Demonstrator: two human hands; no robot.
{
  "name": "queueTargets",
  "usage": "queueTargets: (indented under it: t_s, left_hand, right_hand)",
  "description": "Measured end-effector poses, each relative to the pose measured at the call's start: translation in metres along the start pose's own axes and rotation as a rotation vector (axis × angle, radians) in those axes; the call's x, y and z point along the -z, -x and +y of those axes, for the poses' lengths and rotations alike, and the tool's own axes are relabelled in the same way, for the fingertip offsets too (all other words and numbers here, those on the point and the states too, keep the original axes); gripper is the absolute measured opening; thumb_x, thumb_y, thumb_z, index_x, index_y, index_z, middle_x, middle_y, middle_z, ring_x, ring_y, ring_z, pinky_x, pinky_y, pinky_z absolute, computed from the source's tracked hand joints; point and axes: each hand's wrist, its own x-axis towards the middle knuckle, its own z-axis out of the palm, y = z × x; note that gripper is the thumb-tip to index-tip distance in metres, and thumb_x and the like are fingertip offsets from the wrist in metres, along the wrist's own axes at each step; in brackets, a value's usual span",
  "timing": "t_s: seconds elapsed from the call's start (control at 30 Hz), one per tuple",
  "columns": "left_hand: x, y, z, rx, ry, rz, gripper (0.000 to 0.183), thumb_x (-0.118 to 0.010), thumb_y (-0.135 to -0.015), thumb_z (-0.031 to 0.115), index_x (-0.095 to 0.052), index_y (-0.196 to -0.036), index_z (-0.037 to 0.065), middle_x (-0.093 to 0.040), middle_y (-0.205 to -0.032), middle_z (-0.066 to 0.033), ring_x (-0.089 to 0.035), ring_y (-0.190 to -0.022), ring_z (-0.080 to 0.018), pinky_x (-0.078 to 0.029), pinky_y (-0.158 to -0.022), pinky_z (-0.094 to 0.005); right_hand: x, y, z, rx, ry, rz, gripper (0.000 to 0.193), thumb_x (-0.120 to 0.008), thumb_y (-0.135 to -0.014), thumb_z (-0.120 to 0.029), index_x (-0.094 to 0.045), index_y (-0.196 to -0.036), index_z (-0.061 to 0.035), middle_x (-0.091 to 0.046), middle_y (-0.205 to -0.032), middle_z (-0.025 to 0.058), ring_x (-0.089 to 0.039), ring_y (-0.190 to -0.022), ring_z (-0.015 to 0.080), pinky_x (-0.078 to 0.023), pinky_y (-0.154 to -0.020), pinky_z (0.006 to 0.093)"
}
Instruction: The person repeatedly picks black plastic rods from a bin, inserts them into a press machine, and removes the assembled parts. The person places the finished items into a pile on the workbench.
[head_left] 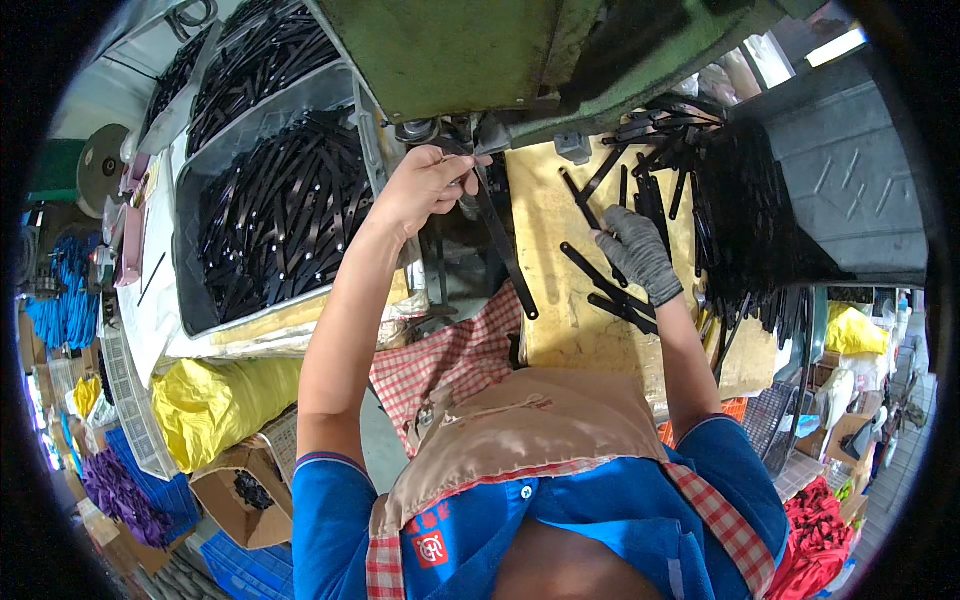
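My bare left hand [432, 188] is raised beneath the green machine [450, 55], with thumb and fingers pinched. A long flat black strip [505, 245] with a hole at its lower end slants down from the pinch; its upper end is hidden by the fingers and the machine. On my right hand [640, 255] is a grey knitted glove. It rests over the yellowish board [555, 320], thumb and finger closed about the end of another black strip [578, 198]. Several loose strips [590, 272] lie beside that hand.
At the left stands a grey bin [185, 270] heaped with black strips [285, 210]. More strips [750, 220] pile up by a tilted grey tub [850, 190] at the right. Below the left bin lie a yellow sack [225, 405] and a cardboard box [230, 510].
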Motion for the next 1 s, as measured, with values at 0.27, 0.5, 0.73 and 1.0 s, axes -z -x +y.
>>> queueTargets:
  t_s: [0.27,0.5,0.73,1.0]
  left_hand:
    - [0.0,0.005,-0.038,-0.151,0.411,0.139,0.023,-0.05,-0.096,0.013,-0.06,-0.11,-0.003,-0.054,-0.07,-0.0005,-0.035,-0.051,-0.0036,-0.026,-0.042,-0.0173]
    - [-0.03,0.023,-0.121,-0.04,0.428,0.186,0.033,-0.05,-0.095,0.038,-0.058,-0.101,0.007,-0.05,-0.068,-0.0001,-0.037,-0.053,-0.0081,-0.024,-0.043,-0.0211]
    - [-0.1,0.06,-0.143,-0.109,0.282,0.187,0.045,-0.049,-0.098,0.042,-0.059,-0.073,0.006,-0.047,-0.057,0.0034,-0.035,-0.042,-0.0046,-0.028,-0.04,-0.0211]
    - [-0.101,0.071,-0.133,-0.128,0.328,0.207,0.042,-0.047,-0.1,0.035,-0.06,-0.076,0.003,-0.054,-0.068,0.0032,-0.042,-0.062,-0.003,-0.036,-0.058,-0.02]
  right_hand:
    - [-0.011,-0.007,-0.093,-0.159,-1.32,0.417,0.017,-0.065,-0.088,-0.012,-0.054,-0.095,-0.0022,-0.061,-0.086,0.0076,-0.07,-0.077,0.0222,-0.057,-0.059,0.0268]
    - [-0.056,-0.043,-0.101,-0.146,-1.677,0.471,0.011,-0.063,-0.089,-0.012,-0.057,-0.096,-0.0047,-0.064,-0.088,0.0068,-0.07,-0.081,0.0266,-0.059,-0.063,0.0339]
    - [-0.067,0.007,-0.093,-0.306,-1.555,0.38,0.019,-0.059,-0.092,-0.021,-0.059,-0.089,-0.0028,-0.065,-0.081,0.012,-0.065,-0.07,0.0236,-0.055,-0.067,0.0357]
    - [-0.066,0.024,-0.108,-0.298,-1.353,0.341,0.027,-0.057,-0.095,-0.022,-0.063,-0.089,0.0031,-0.065,-0.08,0.0085,-0.063,-0.071,0.0149,-0.051,-0.069,0.0275]
